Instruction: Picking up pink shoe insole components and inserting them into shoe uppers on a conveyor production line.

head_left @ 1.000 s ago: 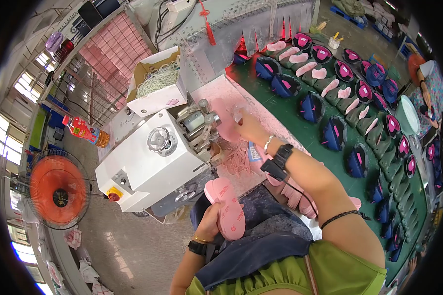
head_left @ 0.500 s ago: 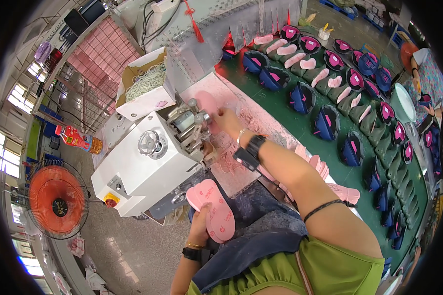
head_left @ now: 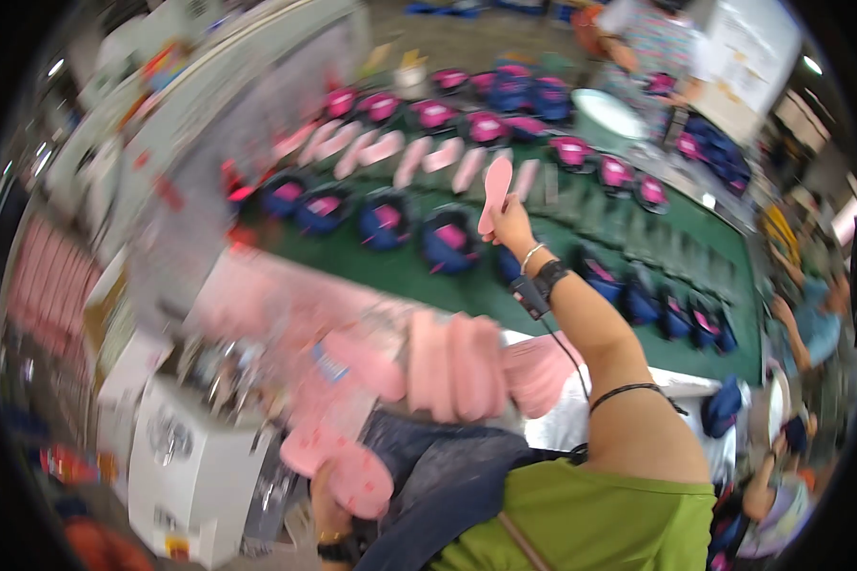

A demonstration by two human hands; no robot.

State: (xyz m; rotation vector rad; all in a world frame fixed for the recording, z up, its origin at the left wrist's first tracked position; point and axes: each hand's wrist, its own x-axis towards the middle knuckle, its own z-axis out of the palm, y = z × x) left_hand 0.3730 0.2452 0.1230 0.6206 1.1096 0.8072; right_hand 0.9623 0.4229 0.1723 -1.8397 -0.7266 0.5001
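Out over the green conveyor belt (head_left: pixel 338 266), my right hand (head_left: pixel 512 226) pinches a single pink insole (head_left: pixel 496 186) by one end and holds it upright. Behind it, more pink insoles (head_left: pixel 440 155) lie in a row on dark green shoe-shaped pieces. Low at the front, near my lap, my left hand (head_left: pixel 328 504) grips pink insoles (head_left: pixel 360 478) with red print; motion blur hides how many. Standing stacks of pink insoles (head_left: pixel 452 366) fill the bench edge between my hands.
A white machine (head_left: pixel 192 466) with a dial stands at lower left, beside pink dust and scraps. Blue shoe uppers (head_left: pixel 386 219) with pink linings line the belt. A pale green basin (head_left: pixel 607 119) sits on the far side. Other people (head_left: pixel 652 57) work beyond the belt and at right.
My view has swung right. My right hand has left the machine and reached over the belt with an insole. My left hand still holds insoles low in front.
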